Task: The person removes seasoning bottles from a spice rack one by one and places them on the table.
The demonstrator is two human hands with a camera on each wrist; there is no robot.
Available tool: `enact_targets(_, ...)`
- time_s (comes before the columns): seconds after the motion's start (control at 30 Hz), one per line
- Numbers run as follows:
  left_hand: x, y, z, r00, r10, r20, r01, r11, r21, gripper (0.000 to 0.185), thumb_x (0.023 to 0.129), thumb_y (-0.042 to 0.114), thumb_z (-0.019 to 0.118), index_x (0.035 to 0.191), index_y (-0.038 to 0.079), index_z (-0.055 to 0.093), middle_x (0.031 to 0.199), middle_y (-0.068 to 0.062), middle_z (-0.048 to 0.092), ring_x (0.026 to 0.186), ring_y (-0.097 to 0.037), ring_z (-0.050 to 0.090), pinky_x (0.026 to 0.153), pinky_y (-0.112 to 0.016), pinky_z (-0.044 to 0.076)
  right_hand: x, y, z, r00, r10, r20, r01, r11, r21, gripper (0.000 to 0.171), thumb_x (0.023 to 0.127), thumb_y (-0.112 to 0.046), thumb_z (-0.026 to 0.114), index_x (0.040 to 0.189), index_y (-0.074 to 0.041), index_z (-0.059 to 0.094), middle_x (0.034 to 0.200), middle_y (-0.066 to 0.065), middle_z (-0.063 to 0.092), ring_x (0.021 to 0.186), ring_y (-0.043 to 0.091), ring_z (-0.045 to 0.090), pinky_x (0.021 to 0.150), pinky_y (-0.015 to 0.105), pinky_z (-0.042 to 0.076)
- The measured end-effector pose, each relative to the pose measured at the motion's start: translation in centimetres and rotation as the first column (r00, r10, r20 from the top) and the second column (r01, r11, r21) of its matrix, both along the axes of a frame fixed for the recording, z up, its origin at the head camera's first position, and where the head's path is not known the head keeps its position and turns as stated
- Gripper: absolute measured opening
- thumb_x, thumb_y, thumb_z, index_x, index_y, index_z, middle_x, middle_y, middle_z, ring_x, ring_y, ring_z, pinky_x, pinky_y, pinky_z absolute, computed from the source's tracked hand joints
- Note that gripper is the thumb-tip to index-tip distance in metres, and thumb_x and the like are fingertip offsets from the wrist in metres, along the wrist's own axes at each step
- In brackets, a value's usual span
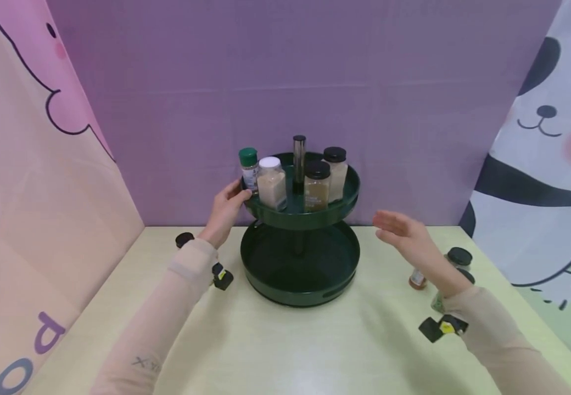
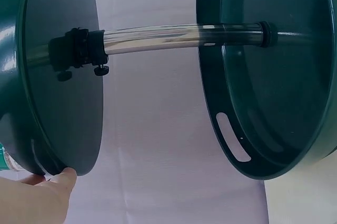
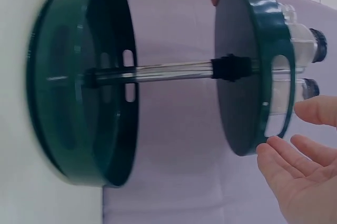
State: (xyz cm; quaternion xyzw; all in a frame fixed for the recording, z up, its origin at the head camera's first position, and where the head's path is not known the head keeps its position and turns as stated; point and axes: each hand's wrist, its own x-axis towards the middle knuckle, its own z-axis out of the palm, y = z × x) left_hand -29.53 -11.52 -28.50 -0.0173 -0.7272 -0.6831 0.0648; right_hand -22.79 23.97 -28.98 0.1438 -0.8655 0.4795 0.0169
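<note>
A dark green two-tier turntable rack [image 1: 299, 296] stands on the table, two round trays joined by a metal post [image 2: 152, 39]. My left hand [image 1: 227, 211] grips the upper tray [image 1: 295, 220] at its left rim, beside a green-capped spice jar [image 1: 249, 174]. A fingertip shows at the tray's edge in the left wrist view. Also on that tray are a white-capped jar [image 1: 272, 186] and two black-capped jars, one brown [image 1: 317, 189], one pale [image 1: 337, 178]. My right hand [image 1: 406, 241] is held with fingers extended, right of the rack, holding nothing.
Several jars, one a small reddish jar [image 1: 418, 278] and one black-capped [image 1: 459, 257], stand on the right of the table, partly behind my right forearm. Another black cap [image 1: 184, 239] shows behind my left forearm. A purple cloth backdrop [image 1: 285, 66] rises behind the table.
</note>
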Motion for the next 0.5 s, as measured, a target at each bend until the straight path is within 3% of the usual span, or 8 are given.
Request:
enact_targets(0.13,0.1,0.0,0.0,1.000,-0.003,-0.001,0.003,1.000,0.004,0.058,0.093,0.018,0.051,0.144,0.007,0.026,0.146,-0.010,0.034,0.133,-0.019,0.034,0.112,-0.032,0.028,-0.7,-0.2,1.8,1.000,-0.009,-0.013,0.009,1.000,-0.012,0.055,0.093,-0.026,0.053,0.140,-0.004,0.034,0.138,0.016,0.045,0.124,0.029,0.045,0.091,0.013,0.044)
enact_targets(0.33,0.0,-0.1,-0.1,1.000,-0.008,0.006,0.008,1.000,0.002,0.059,0.093,0.019,0.051,0.144,0.007,0.026,0.147,-0.010,0.033,0.133,-0.019,0.033,0.112,-0.032,0.027,-2.1,-0.7,4.7,0.999,-0.024,-0.034,0.023,1.000,-0.016,0.057,0.092,-0.027,0.054,0.141,-0.006,0.033,0.139,0.016,0.044,0.125,0.029,0.044,0.103,0.037,0.040)
enact_targets(0.5,-0.1,-0.3,-0.1,1.000,-0.017,0.015,0.017,1.000,0.001,0.060,0.093,0.020,0.051,0.145,0.008,0.025,0.147,-0.009,0.033,0.133,-0.018,0.034,0.112,-0.032,0.028,-3.1,-1.1,6.4,0.999,-0.033,-0.028,0.032,0.999,-0.033,0.059,0.091,-0.026,0.057,0.142,-0.008,0.032,0.139,0.015,0.044,0.125,0.026,0.045,0.105,0.040,0.038)
